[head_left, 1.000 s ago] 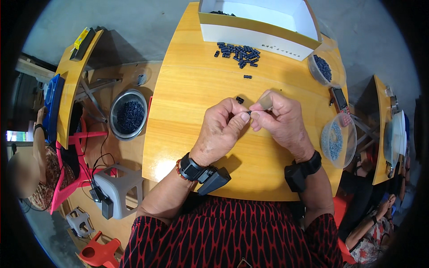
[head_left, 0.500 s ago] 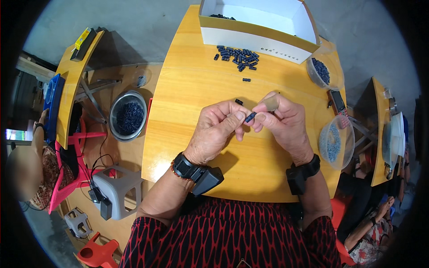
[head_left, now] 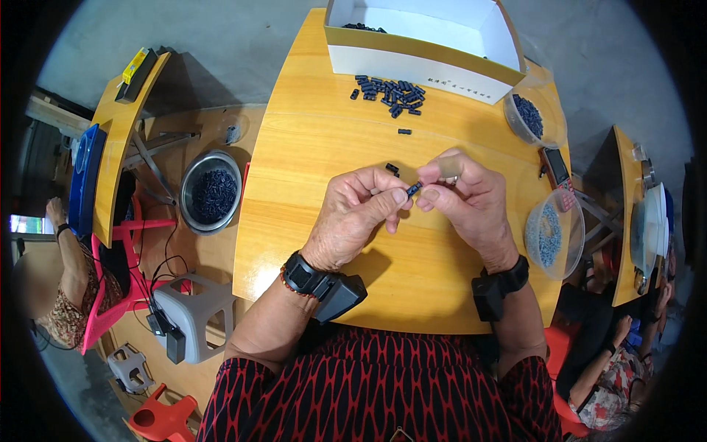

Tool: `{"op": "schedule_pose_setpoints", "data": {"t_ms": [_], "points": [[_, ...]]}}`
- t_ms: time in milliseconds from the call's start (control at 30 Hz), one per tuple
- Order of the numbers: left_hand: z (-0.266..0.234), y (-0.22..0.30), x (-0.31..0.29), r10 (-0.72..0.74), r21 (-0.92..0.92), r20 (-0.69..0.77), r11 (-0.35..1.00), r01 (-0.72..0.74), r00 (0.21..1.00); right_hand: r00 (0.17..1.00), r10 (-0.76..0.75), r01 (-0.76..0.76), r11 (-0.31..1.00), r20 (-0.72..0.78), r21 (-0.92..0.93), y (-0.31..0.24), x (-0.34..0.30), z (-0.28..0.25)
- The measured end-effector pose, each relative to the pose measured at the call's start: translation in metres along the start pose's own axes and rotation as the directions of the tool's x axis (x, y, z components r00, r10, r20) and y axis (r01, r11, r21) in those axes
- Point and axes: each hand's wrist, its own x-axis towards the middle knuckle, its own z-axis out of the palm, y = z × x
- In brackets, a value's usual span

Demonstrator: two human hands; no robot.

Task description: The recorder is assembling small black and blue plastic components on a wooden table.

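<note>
The left hand (head_left: 353,210) pinches a small, dark blue-black cylindrical piece (head_left: 414,189) between thumb and forefinger, above the middle of the pale yellow wooden surface (head_left: 309,169). The thumb and forefinger of the right hand (head_left: 471,202) bend in at the piece's upper end; whether they grip it or something smaller cannot be told, since the fingertips hide that end. The piece's details are too small to read.

On the surface just beyond the hands lie dark segmented bits (head_left: 392,169), partly hard to separate. Farther off rests a single dark cylinder (head_left: 404,131), then a loose heap of dark cylinders (head_left: 394,94) in front of a white cardboard box with a gold-brown rim (head_left: 412,59). The box is cut off at the top, and its wall hides most of the dark contents.

Along the right edge are a clear plastic tub of dark pieces (head_left: 557,135), a black-and-red handheld device (head_left: 554,166) and a clear plastic bowl of pale blue-grey bits (head_left: 574,247).

To the left, a round metal basin (head_left: 187,200) full of dark pieces stands beside a grey plastic stool (head_left: 180,313). Co-workers at both sides are partly lost in the dark fisheye rim.
</note>
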Motion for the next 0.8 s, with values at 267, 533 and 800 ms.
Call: {"op": "schedule_pose_setpoints", "data": {"t_ms": [267, 533, 800], "points": [[-0.003, -0.003, 0.000, -0.033, -0.103, -0.039, 0.994, 0.029, 0.999, 0.976, -0.217, 0.197, 0.823, 0.025, -0.533, -0.005, 0.002, 0.013], [-0.004, -0.005, 0.001, -0.054, -0.173, -0.027, 0.984, 0.048, 0.998, 0.949, -0.311, 0.272, 0.740, 0.045, -0.615, -0.002, 0.001, 0.024], [-0.008, -0.004, 0.000, -0.083, -0.171, -0.017, 0.982, 0.079, 0.996, 0.944, -0.322, 0.287, 0.716, 0.064, -0.637, -0.003, 0.000, 0.027]]}}
